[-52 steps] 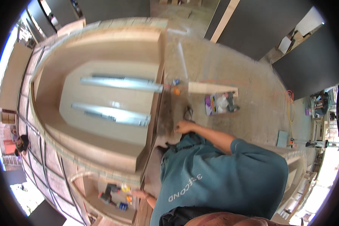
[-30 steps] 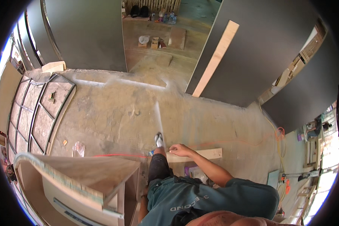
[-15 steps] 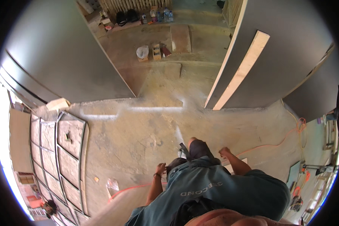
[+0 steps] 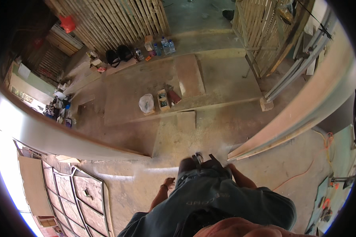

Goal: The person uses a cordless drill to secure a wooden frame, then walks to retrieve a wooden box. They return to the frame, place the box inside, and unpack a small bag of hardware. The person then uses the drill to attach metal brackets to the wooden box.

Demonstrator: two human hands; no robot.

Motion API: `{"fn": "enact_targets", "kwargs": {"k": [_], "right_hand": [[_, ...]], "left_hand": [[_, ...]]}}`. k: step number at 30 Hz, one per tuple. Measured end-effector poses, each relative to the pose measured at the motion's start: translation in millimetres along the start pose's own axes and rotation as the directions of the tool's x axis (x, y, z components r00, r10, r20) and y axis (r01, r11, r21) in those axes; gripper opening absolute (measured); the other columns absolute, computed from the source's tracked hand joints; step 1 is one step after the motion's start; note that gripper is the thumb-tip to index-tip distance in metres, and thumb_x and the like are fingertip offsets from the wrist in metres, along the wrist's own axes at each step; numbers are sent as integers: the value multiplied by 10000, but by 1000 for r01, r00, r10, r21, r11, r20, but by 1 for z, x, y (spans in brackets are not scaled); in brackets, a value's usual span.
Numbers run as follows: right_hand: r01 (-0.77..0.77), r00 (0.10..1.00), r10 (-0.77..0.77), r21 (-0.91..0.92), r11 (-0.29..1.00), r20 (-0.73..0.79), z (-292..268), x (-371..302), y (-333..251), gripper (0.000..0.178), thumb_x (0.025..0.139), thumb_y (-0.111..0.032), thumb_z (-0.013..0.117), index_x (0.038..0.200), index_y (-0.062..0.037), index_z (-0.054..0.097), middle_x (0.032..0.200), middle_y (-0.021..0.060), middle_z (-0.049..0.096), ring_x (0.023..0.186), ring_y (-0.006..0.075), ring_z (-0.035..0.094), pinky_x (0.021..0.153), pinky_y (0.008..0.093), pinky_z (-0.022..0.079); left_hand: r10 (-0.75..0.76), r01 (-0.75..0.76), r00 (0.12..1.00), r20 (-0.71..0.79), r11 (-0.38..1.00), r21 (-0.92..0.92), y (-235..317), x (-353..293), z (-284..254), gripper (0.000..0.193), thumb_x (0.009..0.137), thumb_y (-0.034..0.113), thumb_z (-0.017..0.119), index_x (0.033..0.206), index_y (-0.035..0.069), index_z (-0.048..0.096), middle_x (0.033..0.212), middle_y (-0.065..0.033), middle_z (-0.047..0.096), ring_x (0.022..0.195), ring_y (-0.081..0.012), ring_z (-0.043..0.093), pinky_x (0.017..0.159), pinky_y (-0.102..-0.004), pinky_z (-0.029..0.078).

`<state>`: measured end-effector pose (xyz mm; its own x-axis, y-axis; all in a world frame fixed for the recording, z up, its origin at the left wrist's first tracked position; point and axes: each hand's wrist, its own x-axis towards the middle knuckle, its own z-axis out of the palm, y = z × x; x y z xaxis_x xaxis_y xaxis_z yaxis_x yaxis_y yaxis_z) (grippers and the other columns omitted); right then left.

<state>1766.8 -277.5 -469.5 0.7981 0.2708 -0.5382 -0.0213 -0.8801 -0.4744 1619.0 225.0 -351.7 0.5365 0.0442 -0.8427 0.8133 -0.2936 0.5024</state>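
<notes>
My left hand (image 4: 169, 183) hangs beside my left thigh, its fingers loosely apart and nothing seen in it. A dark band circles that wrist. My right hand (image 4: 230, 168) is by my right hip, close to the lower edge of the right-hand panel (image 4: 261, 148); its fingers are partly hidden and blurred. Below me are my dark green shirt (image 4: 209, 197) and dark shorts. One foot (image 4: 197, 157) shows ahead, in the gap between the right panel and the left-hand panel (image 4: 106, 140).
Through the gap, a box with a plastic bag (image 4: 146, 103), an open carton (image 4: 163, 100) and a flat board (image 4: 189, 75) lie on the floor. Bottles (image 4: 165, 45) stand farther back by a slatted wall (image 4: 118, 23). A metal frame (image 4: 73, 185) lies at left; an orange cord (image 4: 292, 177) runs at right.
I have walked forward to the gap between the two panels, and more of the space beyond shows. My right hand has drawn in toward my hip.
</notes>
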Motion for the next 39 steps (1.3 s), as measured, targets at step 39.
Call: {"fn": "enact_targets", "kwargs": {"k": [39], "right_hand": [[-555, 790, 583, 627, 547, 191, -1081, 1093, -272, 215, 905, -214, 680, 984, -14, 669, 757, 138, 665, 597, 240, 661, 492, 404, 529]], "left_hand": [[301, -353, 935, 189, 724, 592, 1492, 683, -574, 447, 986, 383, 502, 1248, 73, 688, 1215, -176, 696, 1144, -390, 642, 968, -462, 507]]}}
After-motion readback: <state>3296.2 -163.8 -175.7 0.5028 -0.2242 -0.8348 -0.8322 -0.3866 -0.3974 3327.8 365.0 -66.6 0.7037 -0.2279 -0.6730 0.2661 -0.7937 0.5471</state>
